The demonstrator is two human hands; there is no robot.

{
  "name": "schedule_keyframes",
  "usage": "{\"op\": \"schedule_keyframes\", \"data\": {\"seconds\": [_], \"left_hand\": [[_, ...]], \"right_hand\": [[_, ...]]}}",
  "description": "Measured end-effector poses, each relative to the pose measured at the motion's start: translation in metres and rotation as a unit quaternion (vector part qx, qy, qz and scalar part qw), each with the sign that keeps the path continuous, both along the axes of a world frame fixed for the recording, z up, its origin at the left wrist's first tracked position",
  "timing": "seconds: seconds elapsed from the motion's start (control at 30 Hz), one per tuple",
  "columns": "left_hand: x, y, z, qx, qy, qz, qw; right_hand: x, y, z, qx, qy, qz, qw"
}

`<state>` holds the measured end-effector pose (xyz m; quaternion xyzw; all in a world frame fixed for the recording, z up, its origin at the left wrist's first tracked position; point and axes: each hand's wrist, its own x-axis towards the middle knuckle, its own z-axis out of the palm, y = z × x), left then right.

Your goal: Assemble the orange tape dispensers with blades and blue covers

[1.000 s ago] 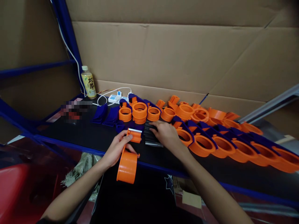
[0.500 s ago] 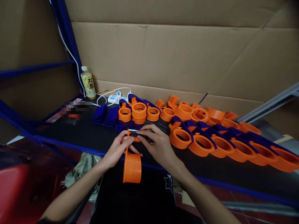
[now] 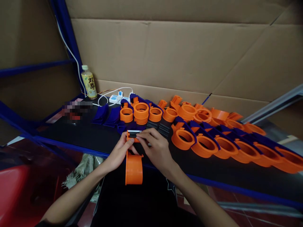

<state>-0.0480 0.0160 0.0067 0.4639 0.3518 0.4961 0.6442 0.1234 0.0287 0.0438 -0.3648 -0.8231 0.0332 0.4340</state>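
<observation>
An orange tape dispenser (image 3: 134, 170) hangs over the table's front edge with its round hub down. My left hand (image 3: 119, 154) is closed around its upper part, thumb on the front. Across the top end sits a black strip (image 3: 133, 134), with a silver toothed blade (image 3: 134, 130) along its upper side. My right hand (image 3: 156, 146) pinches the right end of this strip, and its fingertips hide that end. Behind the right hand, several black strips (image 3: 163, 128) lie on the table.
Several orange dispensers with dark blue parts (image 3: 204, 145) stand in rows to the right. Dark blue flat pieces (image 3: 100, 114) lie left of centre. Farther back are a power strip (image 3: 118, 99) with white cables and a drink bottle (image 3: 88, 82). A cardboard wall (image 3: 165, 53) closes the back.
The dispenser's top end has turned slightly, so more of the black strip and blade face me. My right fingers have shifted slightly left and down along it. My left hand keeps its hold.
</observation>
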Motion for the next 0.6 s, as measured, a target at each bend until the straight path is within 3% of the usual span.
{"op": "schedule_keyframes", "data": {"seconds": [0.17, 0.4, 0.6], "left_hand": [[-0.0006, -0.0022, -0.0015, 0.023, 0.035, 0.004, 0.999], [0.0012, -0.0036, -0.004, 0.046, 0.064, -0.002, 0.997], [-0.0012, 0.001, 0.0006, -0.035, -0.078, 0.013, 0.996]], "right_hand": [[0.0003, -0.0014, -0.0014, 0.011, -0.008, -0.001, 1.0], [-0.0019, -0.0029, -0.0026, -0.02, 0.053, 0.004, 0.998], [-0.0014, -0.0068, 0.0008, -0.002, 0.016, 0.048, 0.999]]}}
